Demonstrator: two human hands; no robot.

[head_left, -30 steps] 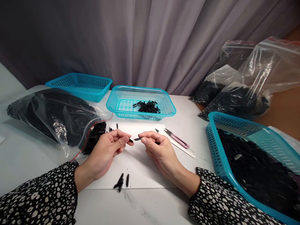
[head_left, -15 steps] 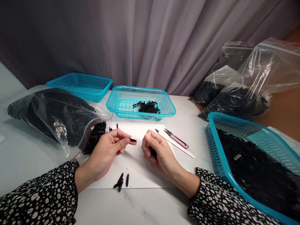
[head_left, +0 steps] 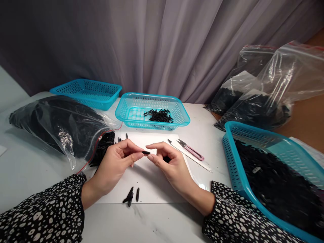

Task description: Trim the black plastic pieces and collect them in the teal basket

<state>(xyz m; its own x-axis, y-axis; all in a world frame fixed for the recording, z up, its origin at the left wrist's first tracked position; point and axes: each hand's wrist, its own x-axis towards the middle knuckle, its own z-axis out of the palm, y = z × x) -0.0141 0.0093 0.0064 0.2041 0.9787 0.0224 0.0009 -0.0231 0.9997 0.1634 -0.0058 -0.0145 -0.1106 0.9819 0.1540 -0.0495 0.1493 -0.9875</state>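
Left hand (head_left: 113, 163) pinches piece (head_left: 145, 152); right hand (head_left: 170, 163) gapes, thumb to index, at its free tip. Probably light, stiff; best gripped there.

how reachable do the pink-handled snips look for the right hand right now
Probably yes: the pink-handled snips lie just beyond the right hand, with nothing visible on top. Something dark tucked under its fingers might hinder a grip, though.
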